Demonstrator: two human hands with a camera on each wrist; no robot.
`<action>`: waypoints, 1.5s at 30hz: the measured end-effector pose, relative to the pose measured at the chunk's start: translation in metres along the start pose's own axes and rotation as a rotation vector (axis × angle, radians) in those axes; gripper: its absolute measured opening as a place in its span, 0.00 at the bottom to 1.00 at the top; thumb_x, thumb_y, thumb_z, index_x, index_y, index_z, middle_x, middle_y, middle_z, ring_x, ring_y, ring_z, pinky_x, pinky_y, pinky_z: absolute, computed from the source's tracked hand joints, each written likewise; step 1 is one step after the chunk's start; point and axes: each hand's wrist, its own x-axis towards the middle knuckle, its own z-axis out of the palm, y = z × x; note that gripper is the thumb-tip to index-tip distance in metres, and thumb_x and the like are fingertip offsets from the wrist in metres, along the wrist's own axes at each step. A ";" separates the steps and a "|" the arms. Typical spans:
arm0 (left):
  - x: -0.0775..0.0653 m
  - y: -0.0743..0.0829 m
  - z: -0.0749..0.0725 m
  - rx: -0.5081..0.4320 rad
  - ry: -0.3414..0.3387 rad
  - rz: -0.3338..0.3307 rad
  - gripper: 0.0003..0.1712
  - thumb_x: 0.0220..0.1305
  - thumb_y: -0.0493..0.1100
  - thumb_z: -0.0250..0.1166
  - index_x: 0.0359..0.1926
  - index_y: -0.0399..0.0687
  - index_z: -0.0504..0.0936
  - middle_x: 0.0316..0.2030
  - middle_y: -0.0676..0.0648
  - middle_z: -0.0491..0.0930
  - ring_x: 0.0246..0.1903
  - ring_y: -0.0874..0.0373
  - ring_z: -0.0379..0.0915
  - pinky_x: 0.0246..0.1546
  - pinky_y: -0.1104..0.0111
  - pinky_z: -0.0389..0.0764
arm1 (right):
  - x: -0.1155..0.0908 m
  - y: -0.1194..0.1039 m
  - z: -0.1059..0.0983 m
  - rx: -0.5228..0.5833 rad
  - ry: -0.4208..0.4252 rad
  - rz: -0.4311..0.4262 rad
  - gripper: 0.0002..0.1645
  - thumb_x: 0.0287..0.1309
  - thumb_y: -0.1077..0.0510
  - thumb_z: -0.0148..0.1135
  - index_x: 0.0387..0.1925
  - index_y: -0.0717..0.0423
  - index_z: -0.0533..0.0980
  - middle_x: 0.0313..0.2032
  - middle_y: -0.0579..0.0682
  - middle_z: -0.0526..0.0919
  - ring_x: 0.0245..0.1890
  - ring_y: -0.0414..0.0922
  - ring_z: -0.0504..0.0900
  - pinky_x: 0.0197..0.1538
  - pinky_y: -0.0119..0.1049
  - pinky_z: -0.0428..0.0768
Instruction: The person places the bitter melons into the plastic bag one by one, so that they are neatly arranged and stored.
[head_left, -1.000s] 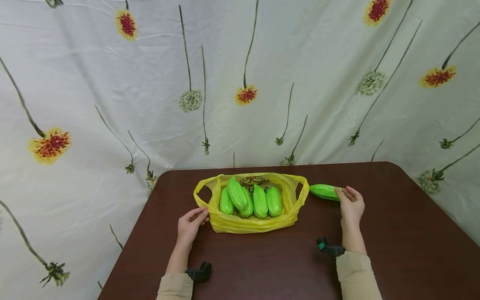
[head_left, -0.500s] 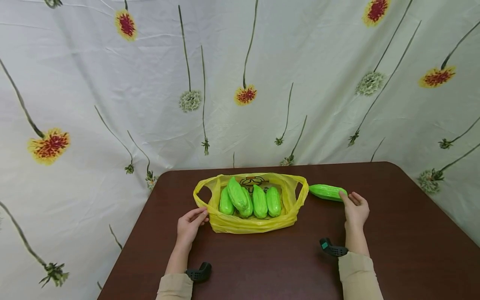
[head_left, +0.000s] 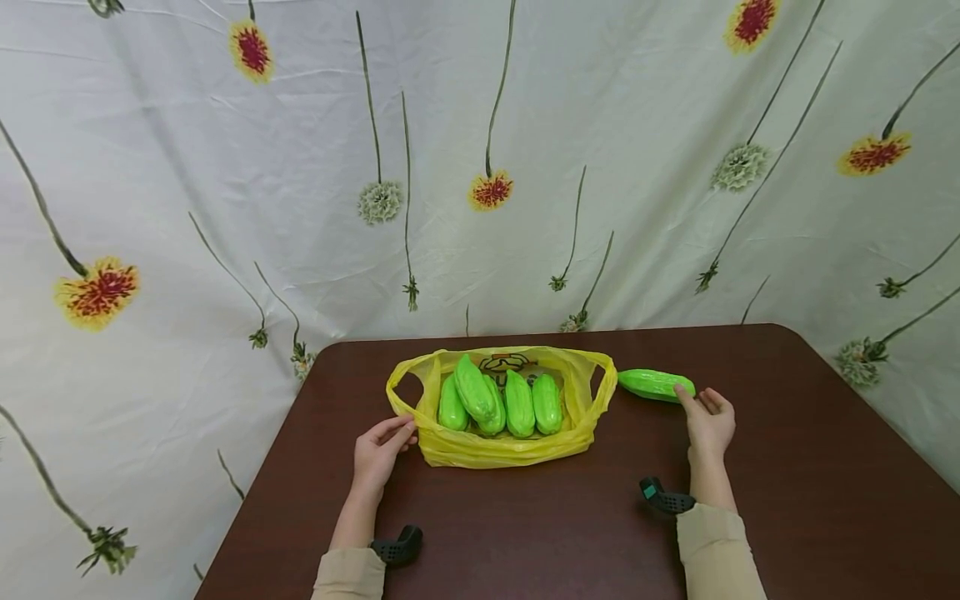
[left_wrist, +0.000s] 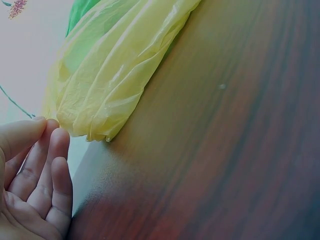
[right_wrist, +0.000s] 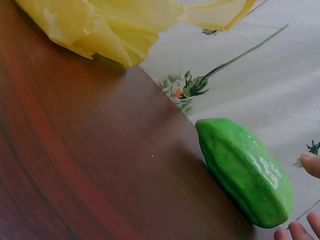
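Note:
A yellow plastic bag [head_left: 510, 452] lies with its mouth spread, several glossy green, long ridged fruits [head_left: 519, 404] inside it. One of these rests across the others. At the bag's left side, my left hand [head_left: 378, 454] pinches its edge between thumb and fingertips; the left wrist view shows this pinch on the thin plastic [left_wrist: 102, 75]. One more green ridged fruit [head_left: 648, 383] lies on its side to the right of the bag. My right hand [head_left: 708, 421] is at its right end, fingers loosely spread around that end; in the right wrist view the thumb [right_wrist: 311, 164] stands apart from the fruit [right_wrist: 245, 175].
Everything lies on a dark brown wooden table [head_left: 525, 525] with rounded far corners. Behind it hangs a white cloth [head_left: 645, 167] printed with flowers. A black wrist camera strap [head_left: 399, 545] is on the left wrist and another strap [head_left: 666, 497] on the right.
My right hand has moved slightly to the right, and its fingers have loosened toward the end of the fruit. The left hand and bag stay put.

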 end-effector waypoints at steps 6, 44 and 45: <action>-0.001 0.001 -0.001 0.001 -0.004 -0.001 0.19 0.59 0.43 0.67 0.47 0.34 0.81 0.39 0.43 0.83 0.31 0.60 0.80 0.35 0.72 0.79 | 0.005 0.005 0.002 0.005 -0.006 -0.027 0.48 0.53 0.48 0.67 0.68 0.60 0.55 0.66 0.58 0.60 0.66 0.52 0.60 0.65 0.41 0.62; -0.001 0.000 0.000 0.000 0.004 0.015 0.16 0.59 0.40 0.66 0.46 0.35 0.82 0.38 0.40 0.83 0.31 0.56 0.81 0.34 0.72 0.79 | 0.033 0.020 0.005 -0.079 -0.142 -0.276 0.47 0.56 0.54 0.65 0.69 0.62 0.51 0.69 0.59 0.55 0.69 0.53 0.54 0.68 0.42 0.54; -0.001 -0.001 -0.001 -0.001 0.003 0.015 0.16 0.59 0.40 0.66 0.46 0.35 0.82 0.38 0.40 0.83 0.31 0.55 0.81 0.34 0.72 0.79 | 0.034 0.020 0.005 -0.081 -0.146 -0.278 0.47 0.56 0.54 0.65 0.69 0.62 0.51 0.69 0.58 0.55 0.69 0.53 0.54 0.68 0.42 0.54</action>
